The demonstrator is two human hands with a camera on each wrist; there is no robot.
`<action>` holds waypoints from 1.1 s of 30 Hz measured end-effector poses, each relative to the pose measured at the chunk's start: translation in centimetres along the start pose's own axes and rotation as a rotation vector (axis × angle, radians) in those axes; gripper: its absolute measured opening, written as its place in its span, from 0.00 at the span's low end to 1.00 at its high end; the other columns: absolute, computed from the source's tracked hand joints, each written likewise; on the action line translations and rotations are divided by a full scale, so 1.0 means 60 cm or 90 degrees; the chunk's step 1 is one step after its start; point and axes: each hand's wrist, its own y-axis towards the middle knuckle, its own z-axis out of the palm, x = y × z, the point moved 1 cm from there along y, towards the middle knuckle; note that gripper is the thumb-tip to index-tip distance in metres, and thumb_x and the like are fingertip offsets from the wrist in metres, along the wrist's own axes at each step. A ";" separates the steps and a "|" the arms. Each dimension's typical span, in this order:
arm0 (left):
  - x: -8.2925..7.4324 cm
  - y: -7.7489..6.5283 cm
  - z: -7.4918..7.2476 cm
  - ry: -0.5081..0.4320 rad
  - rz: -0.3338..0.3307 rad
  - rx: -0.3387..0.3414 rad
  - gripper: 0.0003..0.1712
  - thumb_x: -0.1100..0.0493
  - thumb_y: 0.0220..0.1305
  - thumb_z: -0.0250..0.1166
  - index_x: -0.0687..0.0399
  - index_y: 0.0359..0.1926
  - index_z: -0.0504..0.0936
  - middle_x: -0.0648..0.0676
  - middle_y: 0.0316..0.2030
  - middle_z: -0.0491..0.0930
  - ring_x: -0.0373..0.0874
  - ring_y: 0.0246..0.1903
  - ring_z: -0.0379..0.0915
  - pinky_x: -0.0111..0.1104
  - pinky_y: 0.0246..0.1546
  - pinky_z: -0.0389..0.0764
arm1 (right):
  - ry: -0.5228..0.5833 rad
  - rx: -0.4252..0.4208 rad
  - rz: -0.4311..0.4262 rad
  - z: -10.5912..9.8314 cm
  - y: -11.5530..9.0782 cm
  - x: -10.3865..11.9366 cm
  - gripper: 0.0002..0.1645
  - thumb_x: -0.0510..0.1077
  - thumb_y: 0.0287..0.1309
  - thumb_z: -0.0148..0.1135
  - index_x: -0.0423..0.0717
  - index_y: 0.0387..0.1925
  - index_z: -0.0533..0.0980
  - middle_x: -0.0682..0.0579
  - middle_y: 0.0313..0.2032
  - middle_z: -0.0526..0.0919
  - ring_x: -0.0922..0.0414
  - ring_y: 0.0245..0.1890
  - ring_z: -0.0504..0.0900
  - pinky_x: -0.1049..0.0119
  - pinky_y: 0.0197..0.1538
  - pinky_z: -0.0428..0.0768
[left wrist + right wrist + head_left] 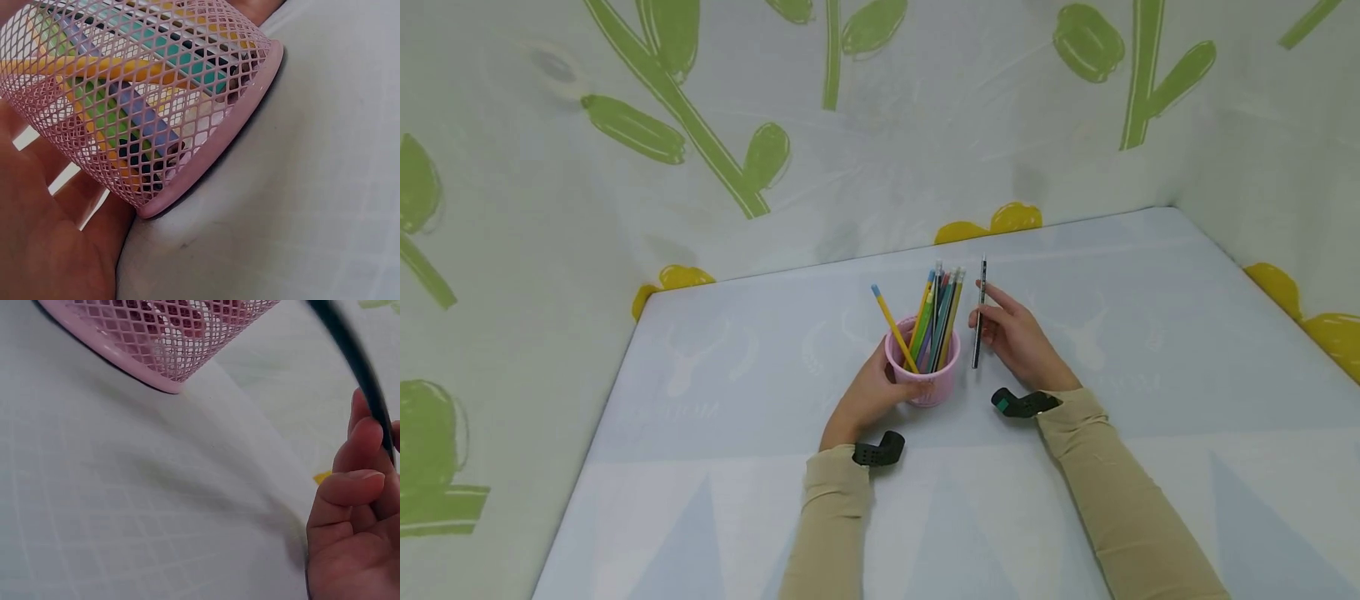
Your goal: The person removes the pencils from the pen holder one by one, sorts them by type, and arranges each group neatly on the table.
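A pink mesh pencil cup (934, 388) stands on the table with several coloured pencils (942, 321) in it; one yellow pencil (891, 322) leans out to the left. My left hand (872, 392) grips the cup from its left side, thumb across the front. In the left wrist view the palm (50, 231) lies against the mesh (156, 125). To the right of the cup, my right hand (1017, 337) pinches a dark pencil (980, 321), held nearly upright and apart from the cup. The right wrist view shows curled fingers (350, 494) by this pencil (350, 350), which is blurred.
A pale cloth with faint prints covers the table (737, 400). Behind it and at both sides hangs a light curtain (910, 167) with green leaf and yellow flower patterns. Dark bands with small devices sit on both wrists.
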 end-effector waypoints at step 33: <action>0.000 -0.001 -0.002 -0.016 0.024 0.017 0.47 0.63 0.46 0.68 0.33 0.64 0.54 0.42 0.59 0.62 0.41 0.56 0.60 0.38 0.57 0.61 | -0.382 -0.068 0.050 0.007 0.002 -0.007 0.26 0.58 0.58 0.52 0.63 0.58 0.66 0.52 0.47 0.71 0.56 0.23 0.63 0.68 0.22 0.64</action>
